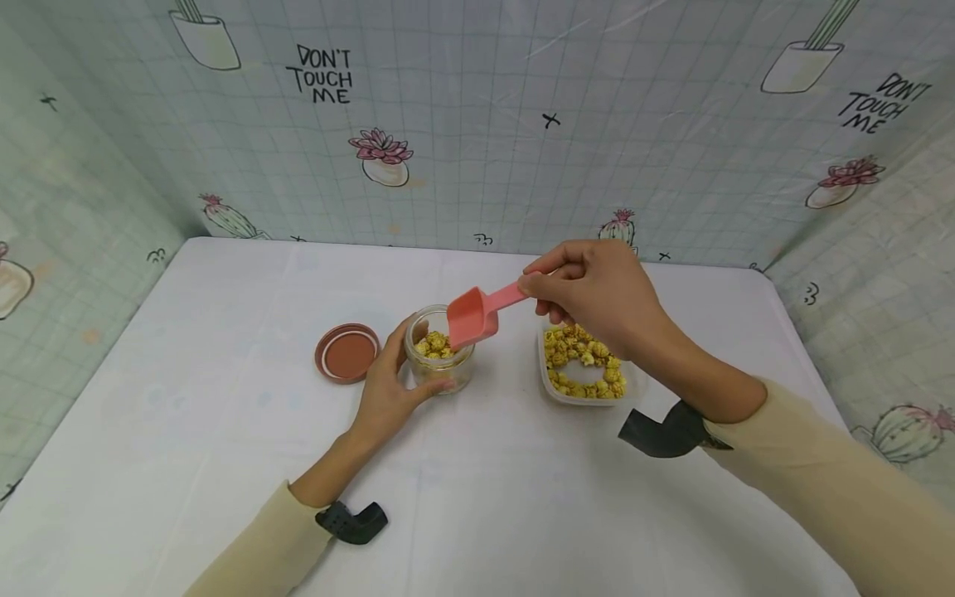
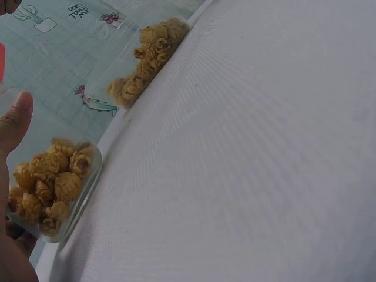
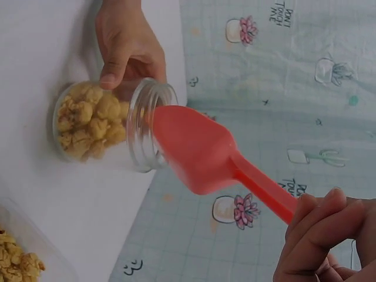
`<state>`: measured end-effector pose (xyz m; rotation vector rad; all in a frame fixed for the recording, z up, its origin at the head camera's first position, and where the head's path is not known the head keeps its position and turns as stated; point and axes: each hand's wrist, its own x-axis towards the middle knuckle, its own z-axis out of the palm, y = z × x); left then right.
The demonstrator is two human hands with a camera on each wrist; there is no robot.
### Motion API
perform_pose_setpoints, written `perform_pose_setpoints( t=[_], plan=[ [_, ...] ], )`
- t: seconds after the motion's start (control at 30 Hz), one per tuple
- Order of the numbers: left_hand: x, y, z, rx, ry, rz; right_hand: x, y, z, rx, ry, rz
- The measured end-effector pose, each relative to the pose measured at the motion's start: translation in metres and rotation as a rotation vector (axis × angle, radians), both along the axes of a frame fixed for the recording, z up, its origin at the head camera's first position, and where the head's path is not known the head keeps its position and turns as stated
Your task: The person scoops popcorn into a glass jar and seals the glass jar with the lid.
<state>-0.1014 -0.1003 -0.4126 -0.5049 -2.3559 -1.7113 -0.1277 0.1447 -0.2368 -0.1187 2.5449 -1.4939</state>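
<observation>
My right hand [image 1: 600, 290] pinches the handle of a small red-pink plastic scoop [image 1: 473, 317]. The scoop tilts down to the left, its lip at the mouth of a clear glass jar [image 3: 141, 126]; no popcorn shows in its bowl. Caramel-coloured popcorn [image 3: 88, 123] fills the lower part of the jar. Around the jar's left side curls my left hand [image 1: 388, 390], thumb in front, steadying it upright on the table. Below my right hand stands a clear plastic tub [image 1: 585, 402] of popcorn, with a bare patch of its floor showing in the middle.
A brown round lid [image 1: 347, 354] lies on the white-covered table [image 1: 477, 497], left of the jar. Patterned cloth [image 1: 477, 124] with plant drawings hangs behind the table and at both sides.
</observation>
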Motion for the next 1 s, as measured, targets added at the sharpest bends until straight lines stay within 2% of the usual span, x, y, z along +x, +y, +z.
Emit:
perform_pose_setpoints(
  t=[0.13,0.23,0.33,0.57,0.73,0.83,1.0],
  plan=[
    [-0.007,-0.004,-0.017,-0.004,-0.007,0.003,0.0,-0.002,0.003,0.019,-0.003,0.018],
    [-0.009,-0.004,-0.022,-0.004,-0.004,0.001,0.0,-0.001,0.004,0.014,-0.012,0.017],
    [-0.008,-0.003,-0.019,-0.005,0.0,0.0,0.0,0.0,0.003,0.008,-0.017,0.009],
    [0.003,0.004,0.012,-0.022,-0.009,0.002,-0.001,0.006,0.001,-0.011,-0.017,-0.02],
    [0.006,0.005,0.018,-0.03,-0.024,0.001,-0.002,0.017,-0.001,-0.008,-0.007,-0.021],
    [0.006,0.004,0.018,-0.036,-0.044,0.005,-0.003,0.024,-0.003,-0.002,0.003,-0.031],
    [-0.001,-0.001,-0.002,-0.043,-0.065,0.025,-0.001,0.037,-0.009,-0.042,-0.013,-0.077]
  ],
)
